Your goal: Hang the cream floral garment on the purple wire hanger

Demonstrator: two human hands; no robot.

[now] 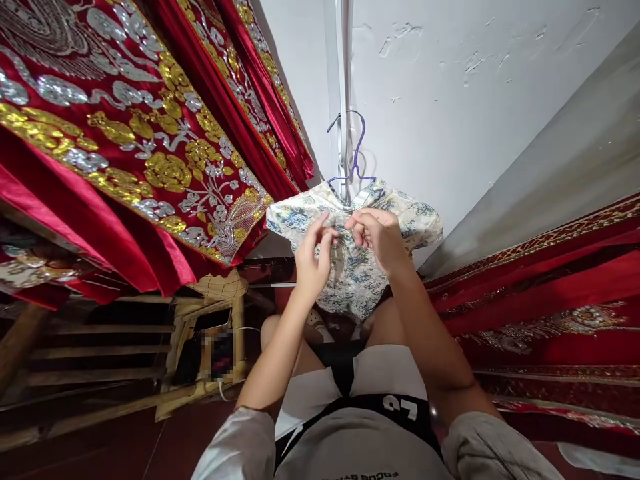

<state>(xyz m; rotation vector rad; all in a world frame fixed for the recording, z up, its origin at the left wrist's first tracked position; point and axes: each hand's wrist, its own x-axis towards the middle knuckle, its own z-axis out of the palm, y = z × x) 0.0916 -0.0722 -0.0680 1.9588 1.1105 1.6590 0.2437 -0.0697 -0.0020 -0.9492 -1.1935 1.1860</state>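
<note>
A short-sleeved shirt (345, 280), pale with a blue and yellow floral print, hangs in front of me on a purple hanger (358, 148). At the left side of its chest is my left hand (316, 252), its fingers bent but apart, with nothing visible between them. My right hand (379, 232) is closed in a pinch just below the collar, fingertips pointing left against the front of the shirt. Whatever lies in that pinch is too small to make out. Both forearms reach up from my lap, and the hands stay a small gap apart.
Red cloths (165, 133) with gold and silver sequins hang at the left. More red embroidered fabric (560, 320) lies along the right. Below left stands a bamboo chair (200, 393) with a blurred device (220, 353). A white wall (450, 100) with a vertical pipe rises behind.
</note>
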